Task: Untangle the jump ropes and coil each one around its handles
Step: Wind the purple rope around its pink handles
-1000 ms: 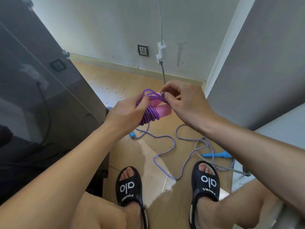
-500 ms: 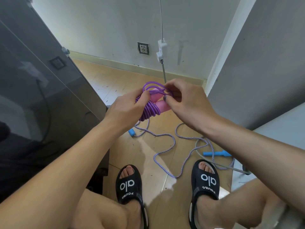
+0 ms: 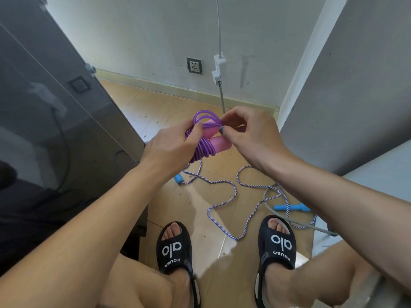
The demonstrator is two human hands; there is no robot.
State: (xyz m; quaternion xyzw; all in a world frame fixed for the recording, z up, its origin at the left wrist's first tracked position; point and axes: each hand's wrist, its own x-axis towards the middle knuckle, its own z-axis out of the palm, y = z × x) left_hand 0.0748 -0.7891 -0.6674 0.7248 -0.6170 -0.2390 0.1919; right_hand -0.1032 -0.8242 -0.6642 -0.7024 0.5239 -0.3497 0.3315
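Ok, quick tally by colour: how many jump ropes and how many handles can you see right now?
Purple rope, coiled, gripped by left hand, pinched by right hand: 1
Blue-and-white braided rope on the floor: 1
Pink handles: 2
Blue handles: 2
Total: 2 ropes, 4 handles

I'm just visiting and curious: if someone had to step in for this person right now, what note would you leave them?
Left hand grips the pink handles with the purple rope coiled round them. Right hand pinches the rope's last loop at the handles' top. Done: purple rope nearly coiled; the loop's end needs securing. Left: the striped rope with blue handles lies loose on the floor by the sandals, uncoiled.
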